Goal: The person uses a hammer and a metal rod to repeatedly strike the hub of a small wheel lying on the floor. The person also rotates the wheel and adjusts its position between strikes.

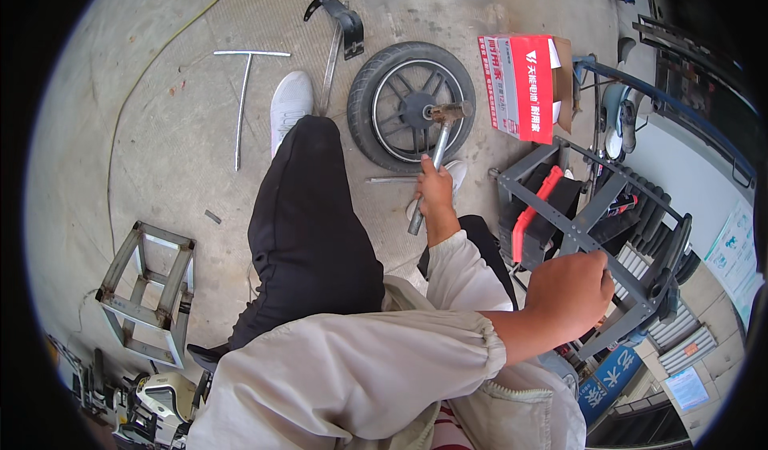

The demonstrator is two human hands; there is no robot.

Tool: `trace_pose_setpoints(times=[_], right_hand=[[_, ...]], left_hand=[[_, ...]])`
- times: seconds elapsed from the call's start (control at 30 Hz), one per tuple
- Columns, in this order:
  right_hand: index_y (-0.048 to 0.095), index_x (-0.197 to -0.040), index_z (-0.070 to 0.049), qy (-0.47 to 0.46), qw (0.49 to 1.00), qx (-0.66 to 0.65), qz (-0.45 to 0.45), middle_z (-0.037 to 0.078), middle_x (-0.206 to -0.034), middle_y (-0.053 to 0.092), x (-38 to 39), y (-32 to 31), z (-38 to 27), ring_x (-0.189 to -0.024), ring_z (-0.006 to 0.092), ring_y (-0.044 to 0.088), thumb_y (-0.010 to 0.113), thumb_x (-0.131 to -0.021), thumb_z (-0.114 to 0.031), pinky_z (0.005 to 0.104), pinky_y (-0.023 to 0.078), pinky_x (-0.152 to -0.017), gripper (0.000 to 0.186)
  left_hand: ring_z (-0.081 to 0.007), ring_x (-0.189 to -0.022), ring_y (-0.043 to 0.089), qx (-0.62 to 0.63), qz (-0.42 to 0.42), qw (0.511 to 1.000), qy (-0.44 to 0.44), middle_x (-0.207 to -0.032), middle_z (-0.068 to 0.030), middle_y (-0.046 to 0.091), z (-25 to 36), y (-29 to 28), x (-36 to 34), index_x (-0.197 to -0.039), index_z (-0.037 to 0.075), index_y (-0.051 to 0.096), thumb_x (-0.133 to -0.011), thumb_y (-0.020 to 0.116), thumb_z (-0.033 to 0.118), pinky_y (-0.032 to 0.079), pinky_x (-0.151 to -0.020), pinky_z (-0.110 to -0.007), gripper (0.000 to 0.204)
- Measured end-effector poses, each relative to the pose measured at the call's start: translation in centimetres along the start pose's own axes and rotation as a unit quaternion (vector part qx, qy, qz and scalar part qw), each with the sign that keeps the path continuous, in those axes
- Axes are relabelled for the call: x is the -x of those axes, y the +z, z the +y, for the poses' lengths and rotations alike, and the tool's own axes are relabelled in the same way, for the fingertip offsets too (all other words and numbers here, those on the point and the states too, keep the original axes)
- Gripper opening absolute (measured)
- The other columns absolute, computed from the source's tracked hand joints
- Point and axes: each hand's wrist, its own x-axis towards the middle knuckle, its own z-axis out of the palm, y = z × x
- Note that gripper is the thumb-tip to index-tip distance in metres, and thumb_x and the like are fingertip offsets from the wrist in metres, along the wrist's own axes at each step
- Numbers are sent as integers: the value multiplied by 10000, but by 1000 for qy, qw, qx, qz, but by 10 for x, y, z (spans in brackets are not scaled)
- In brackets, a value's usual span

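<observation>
My right hand is wrapped round the metal handle of a hammer. The hammer's rusty brown head appears over the hub of a spoked wheel with a black tyre, which lies on its side on the floor; whether the head touches the hub, I cannot tell. Crossing to the right, my left arm ends in a closed left hand that appears above a dark metal rack. Its fingers are curled out of sight, so anything inside them is hidden. A thin metal bar lies beside the tyre's near edge.
A T-handled wrench and a black curved bracket lie on the floor beyond my shoe. An open red-and-white carton stands right of the wheel. At the left is a welded metal frame.
</observation>
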Motion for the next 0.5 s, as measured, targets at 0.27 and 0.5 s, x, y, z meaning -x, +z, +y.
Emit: trace_pose_setpoints(times=[0.27,0.5], right_hand=[[430,-844,-141,73,996,35,-43,-14,-580,409,-9,-6,7,-435,113,385,665,-901,-359,303,337,-396,325],[426,-837,-146,84,995,34,-40,-14,-573,407,-17,-4,8,-432,118,383,677,-891,-361,311,337,-395,335]], left_hand=[[-341,-672,637,-1,-4,1000,7,-718,-137,651,1,4,1,-819,43,619,-846,564,193,487,-613,-461,162],[-341,-673,637,6,-10,1000,9,-721,-136,653,2,3,2,-820,40,618,-851,558,196,487,-614,-459,170]])
